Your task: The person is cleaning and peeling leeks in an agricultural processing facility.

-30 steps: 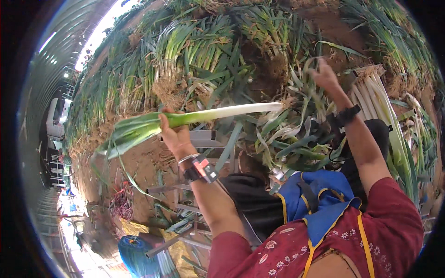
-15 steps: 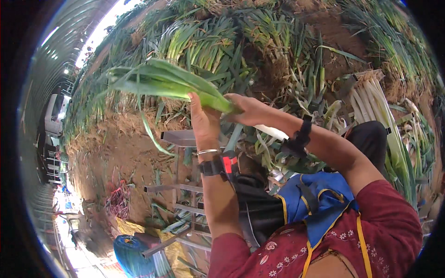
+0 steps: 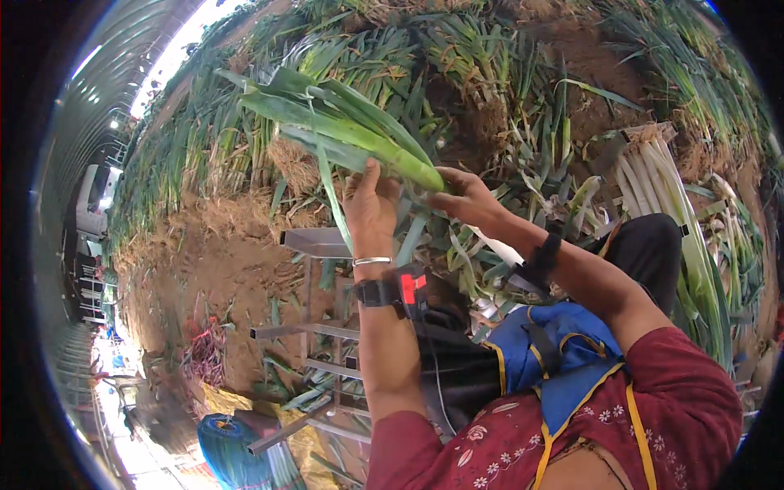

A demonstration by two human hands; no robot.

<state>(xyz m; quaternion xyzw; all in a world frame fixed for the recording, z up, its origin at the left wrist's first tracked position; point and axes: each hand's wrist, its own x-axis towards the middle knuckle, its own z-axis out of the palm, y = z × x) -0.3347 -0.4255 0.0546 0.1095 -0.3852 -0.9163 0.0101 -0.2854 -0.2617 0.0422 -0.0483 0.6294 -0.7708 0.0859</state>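
A leek (image 3: 384, 151) with broad green leaves is held out in front of me, its leaf tips pointing to the far left. My left hand (image 3: 373, 200) is closed around its leaves from below, thumb up; some fingers are hidden. At the lower end of the green part, the fingers of my right hand (image 3: 467, 198) grip the same leek. The white shank (image 3: 496, 243) shows under my right forearm. One long loose leaf (image 3: 328, 184) hangs down past my left wrist.
Piles of leeks (image 3: 359, 69) lie across the soil ahead. A row of trimmed leeks (image 3: 665, 184) rests on a metal stand at right. Left of my knees are a metal frame (image 3: 306, 331), pink twine (image 3: 207, 351) and a blue roll (image 3: 233, 449). Leaf scraps (image 3: 465, 261) lie near my lap.
The leek has shifted right, and its leaves now tilt more upward and fan apart. My right hand has moved slightly right; my left hand stays near the leaves.
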